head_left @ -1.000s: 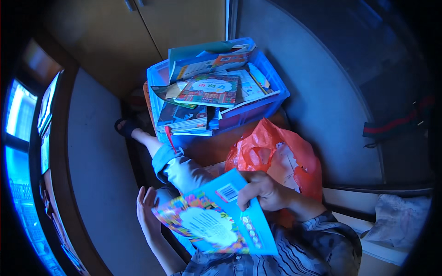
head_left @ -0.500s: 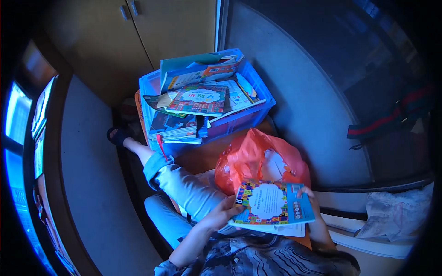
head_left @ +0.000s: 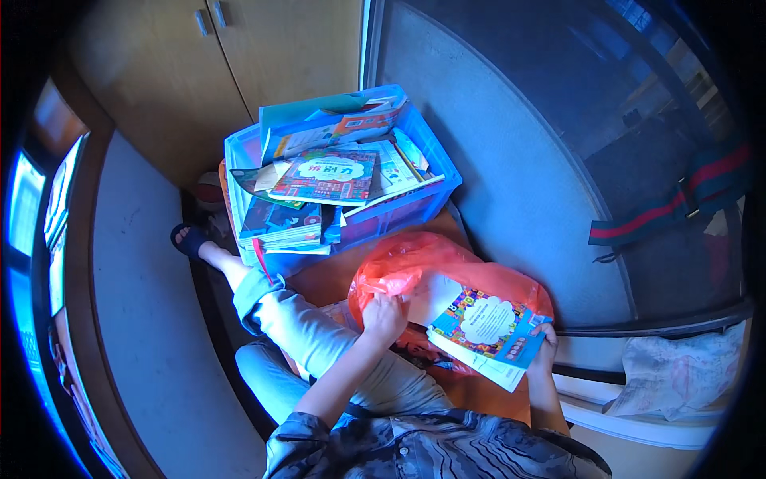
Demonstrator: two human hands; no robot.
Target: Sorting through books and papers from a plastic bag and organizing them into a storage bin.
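Left hand (head_left: 384, 316) pinches the rim of the orange plastic bag (head_left: 415, 267). Right hand (head_left: 545, 345) grips the colourful booklets (head_left: 487, 331) by their right edge, resting over the bag between both hands. Blue crate (head_left: 399, 214) of books beyond.

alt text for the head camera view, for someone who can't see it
A seated person's left hand grips the rim of an orange plastic bag while the right hand holds colourful booklets at its mouth. Ahead stands a blue crate heaped with books.
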